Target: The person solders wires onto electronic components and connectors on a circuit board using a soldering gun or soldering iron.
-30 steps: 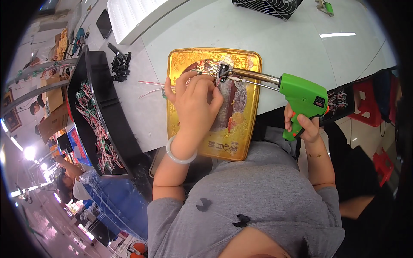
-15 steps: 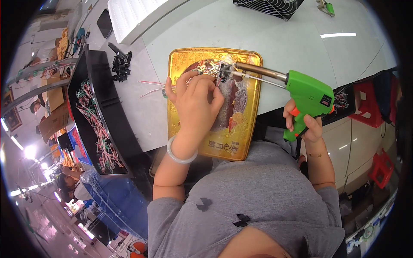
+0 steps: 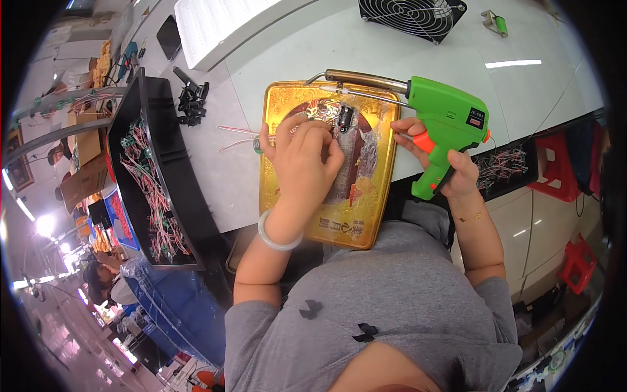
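Observation:
My right hand (image 3: 450,166) grips the handle of a green soldering gun (image 3: 450,108), its index finger stretched out beside the orange trigger. The gun's bent metal tip hangs over the far edge of a gold tin lid (image 3: 274,189), apart from a small black part (image 3: 345,120) that stands on the lid. Close to that part, my left hand (image 3: 300,157) is closed, thumb and fingers pinched over the lid; what they hold is hidden. Red and white wires (image 3: 238,132) and a small green piece (image 3: 257,146) stick out at its left side.
A black bin (image 3: 153,98) of wired green pieces stands at left, beside black parts (image 3: 191,104). Farther back are a white ribbed tray (image 3: 215,32), a phone (image 3: 168,36) and a fan (image 3: 415,16). Another wire-filled bin (image 3: 503,166) and red stools (image 3: 555,166) are at right.
The soldering gun has moved left and away from me, and its tip has come off the black part. My left hand keeps its pinch at nearly the same place on the lid.

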A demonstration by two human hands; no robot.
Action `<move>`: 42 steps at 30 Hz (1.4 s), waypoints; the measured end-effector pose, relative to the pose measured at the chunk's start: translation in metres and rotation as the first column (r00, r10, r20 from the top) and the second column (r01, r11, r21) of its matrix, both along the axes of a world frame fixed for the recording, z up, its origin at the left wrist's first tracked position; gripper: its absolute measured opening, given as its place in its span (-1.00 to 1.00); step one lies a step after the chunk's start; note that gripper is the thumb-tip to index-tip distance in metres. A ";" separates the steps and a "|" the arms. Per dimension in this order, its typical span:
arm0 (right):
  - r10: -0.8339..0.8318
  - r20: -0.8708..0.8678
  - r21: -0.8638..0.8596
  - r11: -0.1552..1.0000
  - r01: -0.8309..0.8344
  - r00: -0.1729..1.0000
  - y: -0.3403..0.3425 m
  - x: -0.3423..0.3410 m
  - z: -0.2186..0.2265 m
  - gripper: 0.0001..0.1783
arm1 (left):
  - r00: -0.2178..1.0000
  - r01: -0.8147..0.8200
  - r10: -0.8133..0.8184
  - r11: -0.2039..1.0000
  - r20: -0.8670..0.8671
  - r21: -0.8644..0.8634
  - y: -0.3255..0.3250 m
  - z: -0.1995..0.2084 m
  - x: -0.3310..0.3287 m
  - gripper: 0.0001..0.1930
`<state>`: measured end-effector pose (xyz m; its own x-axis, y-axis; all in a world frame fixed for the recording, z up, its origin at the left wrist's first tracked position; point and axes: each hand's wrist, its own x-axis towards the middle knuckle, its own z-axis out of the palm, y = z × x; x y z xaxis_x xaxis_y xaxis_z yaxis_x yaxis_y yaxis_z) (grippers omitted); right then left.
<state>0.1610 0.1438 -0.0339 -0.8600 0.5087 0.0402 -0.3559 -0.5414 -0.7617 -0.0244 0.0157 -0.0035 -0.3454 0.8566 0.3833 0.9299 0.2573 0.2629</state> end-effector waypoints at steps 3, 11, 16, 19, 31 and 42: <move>0.012 0.018 -0.021 1.000 -0.011 1.000 0.001 0.002 -0.002 -0.36 | 1.000 -0.002 0.002 1.000 0.004 0.003 0.000 0.001 0.000 -0.86; 0.008 0.026 -0.074 0.997 -0.006 1.000 -0.001 0.004 -0.005 -0.36 | 1.000 -0.006 0.006 1.000 0.018 0.018 0.000 0.005 0.001 -0.85; 0.009 0.038 -0.102 0.995 -0.006 0.999 0.001 0.005 -0.007 -0.37 | 1.000 -0.018 0.017 0.999 0.025 0.040 0.000 0.006 0.001 -0.85; -0.002 -0.043 -0.144 0.990 -0.004 0.999 -0.001 0.002 -0.005 -0.42 | 1.000 -0.006 0.006 1.000 0.025 0.013 -0.001 0.006 0.000 -0.84; -0.005 -0.028 -0.171 0.985 0.000 1.000 0.002 0.002 -0.002 -0.42 | 0.986 -0.012 -0.008 0.993 0.167 0.118 -0.005 0.018 -0.011 -0.71; -0.008 -0.014 -0.192 0.981 0.005 1.000 0.003 -0.002 -0.008 -0.35 | 0.967 -0.076 0.090 0.995 0.238 -0.066 -0.014 0.028 -0.037 -0.81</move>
<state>0.1586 0.1470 -0.0415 -0.8567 0.5138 -0.0457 -0.3705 -0.6746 -0.6385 -0.0618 0.0020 0.0244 -0.4925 0.8386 0.2329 0.8158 0.3516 0.4591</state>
